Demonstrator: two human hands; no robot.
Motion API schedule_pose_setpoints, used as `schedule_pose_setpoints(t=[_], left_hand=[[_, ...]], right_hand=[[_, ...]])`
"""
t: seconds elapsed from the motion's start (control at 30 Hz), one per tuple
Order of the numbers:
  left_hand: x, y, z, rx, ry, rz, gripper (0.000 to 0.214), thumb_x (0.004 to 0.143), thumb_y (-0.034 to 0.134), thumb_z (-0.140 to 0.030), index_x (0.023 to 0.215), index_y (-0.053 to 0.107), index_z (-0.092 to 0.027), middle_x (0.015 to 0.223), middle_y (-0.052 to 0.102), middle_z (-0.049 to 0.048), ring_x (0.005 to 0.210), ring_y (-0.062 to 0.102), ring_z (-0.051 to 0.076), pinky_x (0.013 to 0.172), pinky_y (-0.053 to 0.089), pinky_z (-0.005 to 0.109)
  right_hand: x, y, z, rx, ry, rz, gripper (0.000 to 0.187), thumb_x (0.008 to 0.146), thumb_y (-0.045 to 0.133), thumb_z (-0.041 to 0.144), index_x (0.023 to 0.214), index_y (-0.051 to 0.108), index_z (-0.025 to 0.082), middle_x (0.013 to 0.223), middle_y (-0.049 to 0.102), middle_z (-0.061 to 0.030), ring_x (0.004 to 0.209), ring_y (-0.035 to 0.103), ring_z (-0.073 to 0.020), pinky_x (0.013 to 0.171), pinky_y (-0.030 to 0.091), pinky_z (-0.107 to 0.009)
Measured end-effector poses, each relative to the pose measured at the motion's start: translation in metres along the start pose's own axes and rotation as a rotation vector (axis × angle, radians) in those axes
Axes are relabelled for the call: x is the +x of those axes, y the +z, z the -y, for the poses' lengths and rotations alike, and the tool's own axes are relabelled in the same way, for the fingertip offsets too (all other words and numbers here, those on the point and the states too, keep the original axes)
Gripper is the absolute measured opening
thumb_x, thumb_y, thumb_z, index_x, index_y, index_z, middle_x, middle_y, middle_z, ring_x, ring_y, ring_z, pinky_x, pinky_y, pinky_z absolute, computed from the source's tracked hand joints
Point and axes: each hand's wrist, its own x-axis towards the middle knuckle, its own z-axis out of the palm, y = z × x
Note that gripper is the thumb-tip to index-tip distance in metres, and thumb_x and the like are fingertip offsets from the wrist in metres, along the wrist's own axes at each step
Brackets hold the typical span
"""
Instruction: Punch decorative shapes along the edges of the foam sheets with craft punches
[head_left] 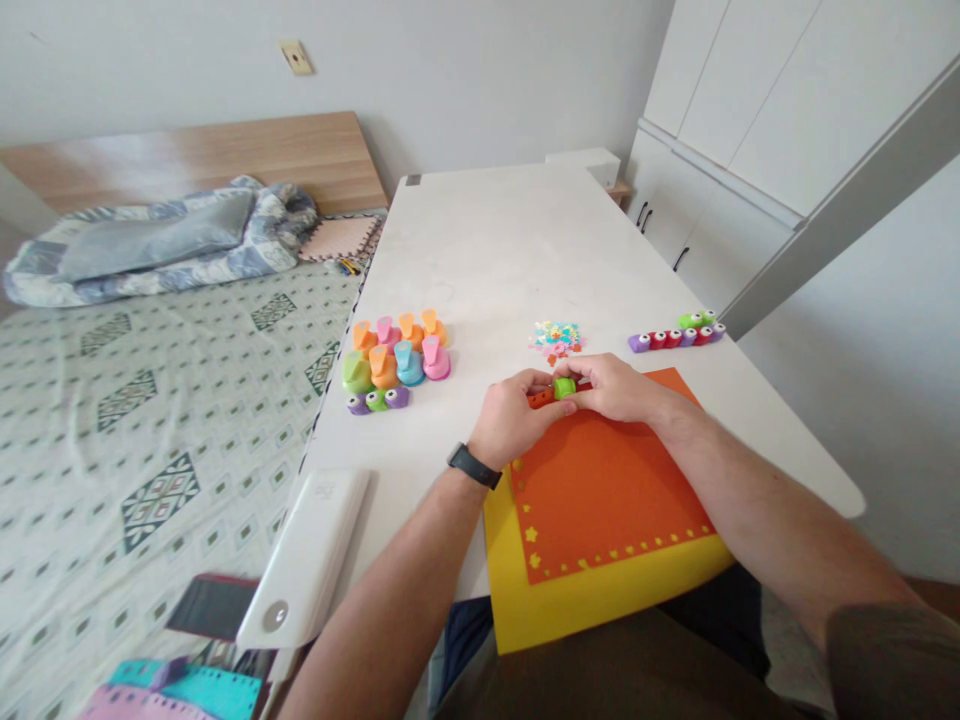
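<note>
Head view: both hands meet at the far edge of the orange foam sheet [600, 490], which lies on top of a larger yellow foam sheet [592, 590] at the near edge of the white worktop [495, 240]. The left hand [514, 420], with a black wristband [474, 466] on its wrist, has its fingers curled closed around the left side of a small green craft punch [564, 387]. The right hand [615, 388] closes its fingers on the same punch from the right, so the punch is pinched between both hands and sits over the far left corner of the orange sheet; a short orange-red strip shows just left of the green body. A row of small star-shaped holes runs along the left and near borders of the orange sheet, with yellow showing through. Just beyond the hands lies a small heap of multicoloured paper cut-outs [556, 338]. To the left stands a cluster of larger lever punches in orange, pink, blue and green [396, 358], with three small purple and green punches [377, 400] in front of it. To the right lies a row of small purple, red and green punches [677, 334]. A white rectangular device [307, 560] rests at the worktop's near left edge, beside a bed with a patterned cover [150, 400].
</note>
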Motion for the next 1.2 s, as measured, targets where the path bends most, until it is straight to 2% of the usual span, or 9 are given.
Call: schedule_pose_setpoints(t=[0.13, 0.37, 0.53, 0.67, 0.77, 0.87, 1.2], left_hand=[[0.000, -0.001, 0.002, -0.057, -0.005, 0.022, 0.048, 0.075, 0.082, -0.046, 0.115, 0.071, -0.022, 0.109, 0.077, 0.0075, 0.101, 0.073, 0.023, 0.090, 0.058, 0.035], [-0.001, -0.005, 0.008, -0.062, -0.016, 0.021, 0.057, 0.072, 0.085, -0.045, 0.119, 0.068, -0.020, 0.109, 0.077, 0.0103, 0.102, 0.074, 0.024, 0.091, 0.059, 0.036], [0.000, -0.006, 0.010, -0.031, -0.023, 0.029, 0.043, 0.079, 0.079, -0.038, 0.116, 0.069, -0.020, 0.104, 0.078, 0.0084, 0.094, 0.075, 0.022, 0.088, 0.060, 0.035], [0.000, -0.004, 0.011, -0.052, -0.014, 0.016, 0.032, 0.082, 0.074, -0.032, 0.111, 0.070, -0.020, 0.109, 0.077, 0.0088, 0.097, 0.074, 0.021, 0.089, 0.060, 0.033], [0.000, -0.004, 0.010, -0.047, -0.001, 0.023, 0.027, 0.083, 0.072, -0.029, 0.109, 0.070, -0.020, 0.109, 0.077, 0.0080, 0.098, 0.074, 0.020, 0.089, 0.060, 0.032], [-0.001, -0.004, 0.008, -0.026, 0.014, 0.020, 0.025, 0.085, 0.069, -0.027, 0.109, 0.070, -0.020, 0.106, 0.077, 0.0066, 0.096, 0.074, 0.019, 0.088, 0.059, 0.031], [-0.005, -0.006, -0.001, 0.107, 0.085, 0.034, 0.039, 0.087, 0.061, -0.021, 0.126, 0.066, -0.023, 0.098, 0.079, 0.0024, 0.090, 0.073, 0.018, 0.087, 0.055, 0.029]], right_hand=[[-0.002, -0.002, 0.002, -0.014, -0.039, 0.001, 0.018, 0.077, 0.070, 0.022, 0.094, 0.068, 0.019, 0.095, 0.071, -0.0026, 0.087, 0.064, -0.0196, 0.081, 0.048, -0.030], [-0.003, -0.003, 0.004, 0.057, -0.019, -0.013, 0.022, 0.080, 0.070, 0.026, 0.100, 0.067, 0.019, 0.093, 0.069, -0.0031, 0.086, 0.064, -0.0194, 0.082, 0.050, -0.032], [-0.003, -0.009, 0.007, 0.077, -0.001, -0.098, 0.020, 0.084, 0.069, 0.033, 0.098, 0.069, 0.018, 0.093, 0.069, -0.0043, 0.085, 0.061, -0.0196, 0.084, 0.048, -0.033], [-0.001, -0.009, 0.003, 0.237, 0.048, -0.167, 0.031, 0.086, 0.070, 0.042, 0.106, 0.070, 0.019, 0.097, 0.071, -0.0048, 0.088, 0.062, -0.0205, 0.084, 0.049, -0.033], [0.001, -0.008, -0.001, 0.398, 0.085, -0.190, 0.034, 0.085, 0.071, 0.048, 0.103, 0.071, 0.020, 0.098, 0.072, -0.0048, 0.090, 0.064, -0.0203, 0.085, 0.050, -0.033], [0.002, -0.009, -0.002, 0.462, 0.112, -0.213, 0.036, 0.088, 0.068, 0.052, 0.100, 0.071, 0.019, 0.099, 0.074, -0.0064, 0.088, 0.064, -0.0192, 0.082, 0.049, -0.032], [0.002, -0.009, -0.001, 0.565, 0.149, -0.229, 0.042, 0.091, 0.062, 0.058, 0.093, 0.073, 0.017, 0.099, 0.076, -0.0106, 0.080, 0.067, -0.0191, 0.074, 0.049, -0.031]])
